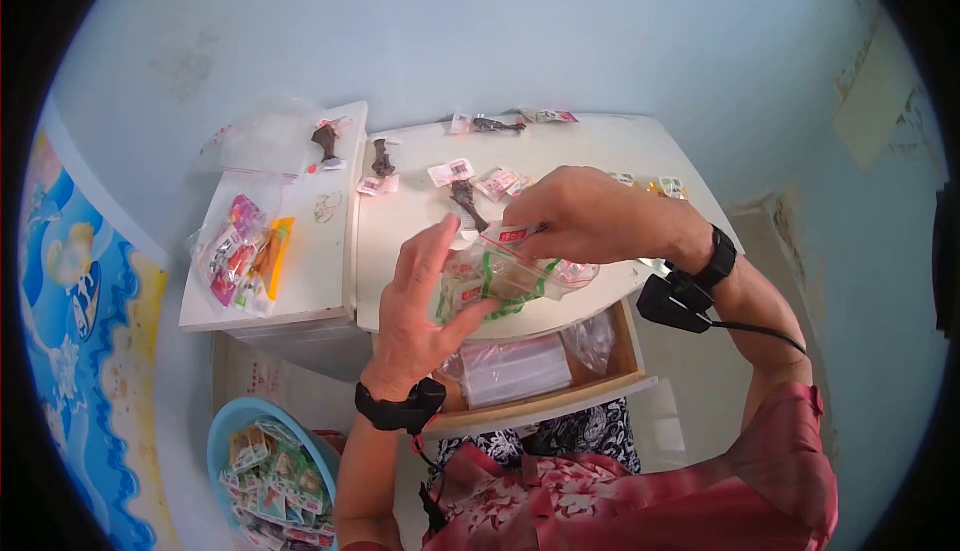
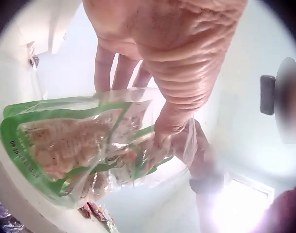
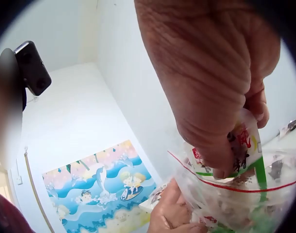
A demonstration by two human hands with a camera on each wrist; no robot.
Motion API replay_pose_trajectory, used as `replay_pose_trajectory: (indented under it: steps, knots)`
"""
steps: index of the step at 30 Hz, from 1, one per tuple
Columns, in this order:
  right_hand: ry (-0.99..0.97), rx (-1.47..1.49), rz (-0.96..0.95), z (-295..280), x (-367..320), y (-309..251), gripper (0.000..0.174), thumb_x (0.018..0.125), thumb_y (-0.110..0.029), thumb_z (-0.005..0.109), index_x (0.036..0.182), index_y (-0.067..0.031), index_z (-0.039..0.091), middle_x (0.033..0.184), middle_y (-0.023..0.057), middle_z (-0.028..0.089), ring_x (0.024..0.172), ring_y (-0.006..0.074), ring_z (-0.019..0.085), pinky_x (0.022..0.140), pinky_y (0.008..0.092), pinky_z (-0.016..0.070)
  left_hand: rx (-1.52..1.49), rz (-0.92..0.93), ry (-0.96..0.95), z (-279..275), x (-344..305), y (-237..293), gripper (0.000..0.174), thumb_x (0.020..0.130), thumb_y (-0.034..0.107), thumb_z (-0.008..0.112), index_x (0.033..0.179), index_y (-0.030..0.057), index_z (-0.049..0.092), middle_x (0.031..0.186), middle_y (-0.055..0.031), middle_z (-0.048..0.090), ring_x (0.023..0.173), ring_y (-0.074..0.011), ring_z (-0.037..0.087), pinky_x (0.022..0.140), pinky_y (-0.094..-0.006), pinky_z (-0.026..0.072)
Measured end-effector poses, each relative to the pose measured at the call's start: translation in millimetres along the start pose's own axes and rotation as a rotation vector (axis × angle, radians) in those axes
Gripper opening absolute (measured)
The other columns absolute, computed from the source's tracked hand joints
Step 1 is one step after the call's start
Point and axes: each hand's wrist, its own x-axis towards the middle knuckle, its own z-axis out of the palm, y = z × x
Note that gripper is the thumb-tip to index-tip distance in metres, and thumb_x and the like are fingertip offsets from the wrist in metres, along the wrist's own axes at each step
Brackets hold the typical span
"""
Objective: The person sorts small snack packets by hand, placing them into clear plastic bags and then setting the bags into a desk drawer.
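While a blue basin (image 1: 222, 429) of packets sits far left, the side table (image 1: 315, 261) above it carries a bag of sweets (image 1: 240, 251). Over the white desk (image 1: 600, 146), the left hand (image 1: 425, 296) pinches a clear bag (image 1: 500, 276) of green packets between thumb and straight fingers. Just right of it, the right hand (image 1: 590, 216) has its fingertips clamped on a small packet (image 1: 512, 235) at the bag's mouth, above an open drawer (image 1: 560, 399).
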Motion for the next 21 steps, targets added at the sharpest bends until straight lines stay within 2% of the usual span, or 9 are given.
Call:
replay_pose_trajectory:
  steps: [2, 5, 8, 11, 14, 18, 21]
  knots:
    - [0.021, -0.031, 0.001, 5, -1, 3, 0.019, 0.087, -0.019, 0.07, 0.083, -0.0024, 0.062, 0.072, 0.0185, 0.061, 0.072, 0.04, 0.06, 0.067, 0.0487, 0.0464, 0.125, 0.187, -0.01, -1, 8, 3, 0.085, 0.075, 0.003, 0.087, 0.152, 0.0091, 0.051, 0.145, -0.0185, 0.055, 0.107, -0.0298, 0.068, 0.098, -0.0417, 0.0549]
    - [0.079, -0.064, -0.022, 12, -6, 4, 0.018, 0.087, -0.02, 0.071, 0.084, -0.0035, 0.064, 0.072, 0.0172, 0.062, 0.073, 0.0395, 0.062, 0.066, 0.0488, 0.0467, 0.055, 0.217, -0.066, 2, 11, 1, 0.074, 0.075, -0.004, 0.083, 0.143, 0.0131, 0.061, 0.147, -0.0184, 0.054, 0.11, -0.0307, 0.068, 0.096, -0.0408, 0.0569]
    - [0.138, -0.082, -0.062, 18, -9, 10, 0.017, 0.087, -0.02, 0.072, 0.084, -0.0047, 0.065, 0.073, 0.0164, 0.063, 0.074, 0.0391, 0.063, 0.066, 0.0485, 0.047, 0.154, 0.287, -0.025, 6, 17, 6, 0.062, 0.074, -0.006, 0.081, 0.132, 0.013, 0.07, 0.144, -0.0175, 0.056, 0.111, -0.0302, 0.068, 0.091, -0.0385, 0.0584]
    - [0.152, -0.072, -0.076, 24, -12, 13, 0.017, 0.088, -0.02, 0.072, 0.083, -0.0055, 0.065, 0.072, 0.0158, 0.063, 0.074, 0.0386, 0.063, 0.065, 0.0482, 0.0474, 0.329, 0.47, -0.069, 5, 23, 12, 0.049, 0.074, -0.006, 0.081, 0.12, 0.0106, 0.075, 0.138, -0.0169, 0.06, 0.11, -0.0308, 0.067, 0.09, -0.0386, 0.0583]
    - [0.136, -0.086, -0.056, 24, -15, 11, 0.016, 0.087, -0.019, 0.071, 0.081, -0.006, 0.065, 0.071, 0.0151, 0.064, 0.073, 0.0381, 0.064, 0.065, 0.0482, 0.0478, 0.359, 0.437, -0.116, 1, 25, 13, 0.036, 0.076, -0.006, 0.079, 0.109, 0.0088, 0.076, 0.129, -0.0157, 0.065, 0.109, -0.0316, 0.067, 0.089, -0.0386, 0.058]
    - [0.229, -0.21, -0.118, 27, -16, 11, 0.015, 0.085, -0.018, 0.071, 0.078, -0.006, 0.065, 0.069, 0.0147, 0.063, 0.07, 0.038, 0.064, 0.062, 0.0486, 0.0484, 0.328, 0.422, 0.013, 1, 28, 12, 0.03, 0.076, -0.005, 0.077, 0.103, 0.0082, 0.074, 0.124, -0.0133, 0.067, 0.108, -0.0312, 0.066, 0.087, -0.0389, 0.0565]
    - [0.215, -0.256, -0.173, 37, -10, 12, 0.011, 0.085, -0.011, 0.071, 0.082, -0.0034, 0.063, 0.073, 0.0144, 0.064, 0.07, 0.038, 0.064, 0.061, 0.0477, 0.0482, 0.267, 0.428, 0.075, 0, 36, 20, 0.029, 0.074, -0.004, 0.076, 0.101, 0.0081, 0.074, 0.121, -0.0104, 0.068, 0.104, -0.032, 0.065, 0.086, -0.0406, 0.0553]
